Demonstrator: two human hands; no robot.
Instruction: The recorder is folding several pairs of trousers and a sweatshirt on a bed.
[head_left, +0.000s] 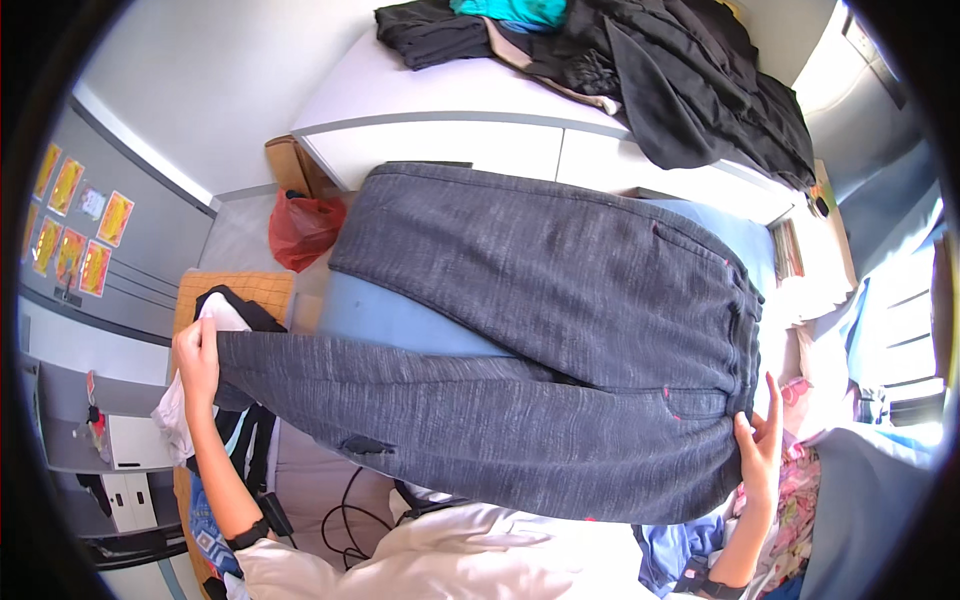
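Observation:
Dark grey heathered sweatpants (480, 420) stretch sideways in front of me, legs to the left and elastic waistband to the right. At the left, my left hand (196, 360) pinches the hem of the nearer leg. My right hand (759, 442) holds the waistband's near corner between thumb and fingers, with the index finger pointing out. The farther leg lies over a light blue surface (382, 311). A dark torn-looking patch (367, 445) shows on the nearer leg, and small red tabs mark the pocket ends.
Black garments (675, 82) are heaped on a white cabinet (420, 86) beyond the trousers. A red plastic bag (304, 229) sits on the floor at the left, near a woven orange mat (236, 289) with clothes on it. A black cable (341, 517) coils near me.

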